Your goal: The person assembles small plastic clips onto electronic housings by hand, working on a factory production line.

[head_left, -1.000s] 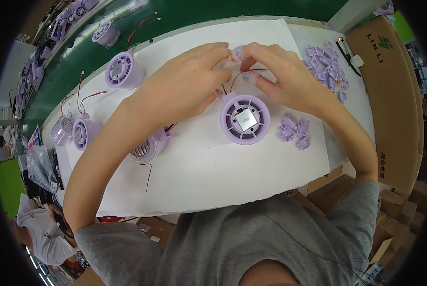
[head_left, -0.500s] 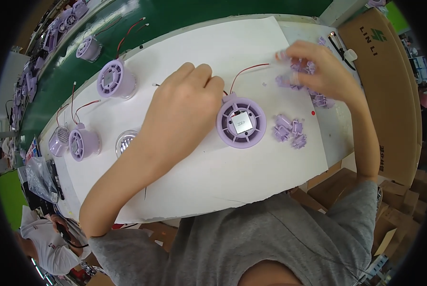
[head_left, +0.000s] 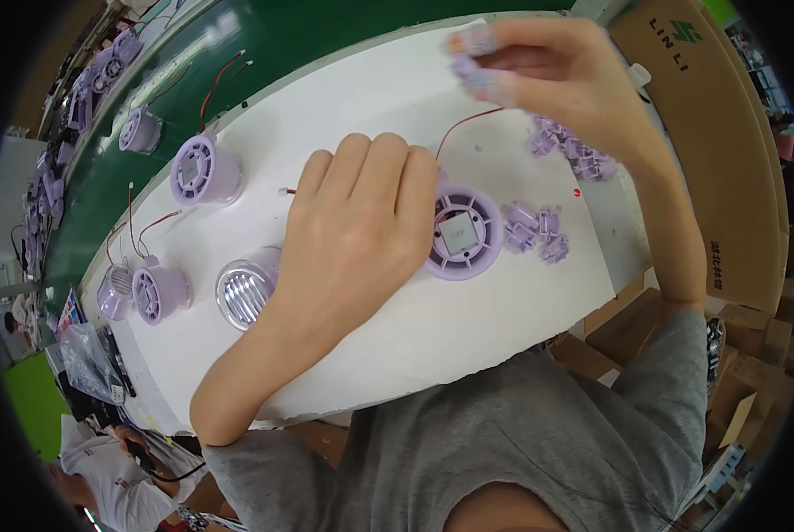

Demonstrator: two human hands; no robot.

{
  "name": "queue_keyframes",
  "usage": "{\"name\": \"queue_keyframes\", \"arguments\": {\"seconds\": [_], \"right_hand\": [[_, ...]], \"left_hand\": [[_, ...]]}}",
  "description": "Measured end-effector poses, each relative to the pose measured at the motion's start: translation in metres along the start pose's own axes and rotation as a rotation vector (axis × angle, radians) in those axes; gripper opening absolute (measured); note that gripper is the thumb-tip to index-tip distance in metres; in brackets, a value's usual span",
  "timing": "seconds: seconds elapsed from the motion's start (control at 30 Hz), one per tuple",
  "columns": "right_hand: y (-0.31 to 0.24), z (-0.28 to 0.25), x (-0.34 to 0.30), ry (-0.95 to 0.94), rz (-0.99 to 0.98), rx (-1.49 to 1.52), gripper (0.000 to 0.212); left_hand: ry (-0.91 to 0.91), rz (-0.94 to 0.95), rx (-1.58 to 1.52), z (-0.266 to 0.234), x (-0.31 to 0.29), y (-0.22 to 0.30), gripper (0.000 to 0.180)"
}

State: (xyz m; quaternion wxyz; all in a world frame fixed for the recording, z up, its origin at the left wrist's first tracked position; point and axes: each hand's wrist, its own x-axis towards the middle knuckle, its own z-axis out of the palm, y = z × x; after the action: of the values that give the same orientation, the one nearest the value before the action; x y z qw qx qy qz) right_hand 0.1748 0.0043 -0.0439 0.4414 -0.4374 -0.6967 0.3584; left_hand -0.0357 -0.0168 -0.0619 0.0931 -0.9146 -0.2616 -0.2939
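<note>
My left hand [head_left: 361, 199] is over the middle of the white work sheet, back upward and fingers curled; its fingertips are hidden. It overlaps the left edge of a round purple housing [head_left: 486, 232] with a slotted ring and a square silver plate in its centre. A thin red wire [head_left: 455, 131] curves up from behind that housing. A small white connector [head_left: 285, 191] pokes out left of the hand. Raised at the upper right, my right hand [head_left: 566, 75] pinches a small purple plastic clip [head_left: 464, 66] between thumb and finger, blurred by motion. Its fingertips look wrapped.
More purple clips lie in a pile [head_left: 583, 160] and a small cluster [head_left: 539, 232] on the right. Purple housings with wires [head_left: 204, 170] [head_left: 162, 293] stand left; a clear-faced one [head_left: 244, 294] lies near my left forearm. A cardboard box [head_left: 699, 160] borders the right. Another person [head_left: 104, 465] sits lower left.
My right hand has risen from the clip pile up and to the left, now with a clip between its fingers. My left hand has shifted right, covering the housing's left edge. The view has moved slightly.
</note>
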Motion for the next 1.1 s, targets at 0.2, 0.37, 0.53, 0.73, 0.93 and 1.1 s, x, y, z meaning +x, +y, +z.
{"name": "queue_keyframes", "arguments": {"seconds": [0.2,0.37,0.53,0.73,0.93,1.1], "right_hand": [[-0.001,0.021,0.003,-0.433,0.288,0.250,0.033],[0.007,0.032,-0.009,-0.413,0.277,0.362,0.033],[0.006,0.045,-0.016,-0.241,0.252,0.382,0.028],[0.002,0.055,-0.018,-0.146,0.297,0.383,0.024],[0.000,0.062,-0.018,-0.128,0.285,0.249,0.020],[-0.012,0.067,-0.017,-0.113,0.214,0.115,0.034]], "left_hand": [[0.038,-0.088,-0.018,-0.007,-0.013,-0.004,0.019],[0.091,-0.113,-0.094,-0.003,-0.012,-0.006,0.022],[0.074,-0.159,-0.074,0.005,-0.014,-0.006,0.019],[0.045,-0.188,-0.134,0.000,-0.011,-0.005,0.019],[-0.052,-0.378,-0.423,-0.013,-0.008,-0.015,0.013],[-0.130,-0.485,-0.522,-0.019,-0.005,-0.020,0.011]]}}
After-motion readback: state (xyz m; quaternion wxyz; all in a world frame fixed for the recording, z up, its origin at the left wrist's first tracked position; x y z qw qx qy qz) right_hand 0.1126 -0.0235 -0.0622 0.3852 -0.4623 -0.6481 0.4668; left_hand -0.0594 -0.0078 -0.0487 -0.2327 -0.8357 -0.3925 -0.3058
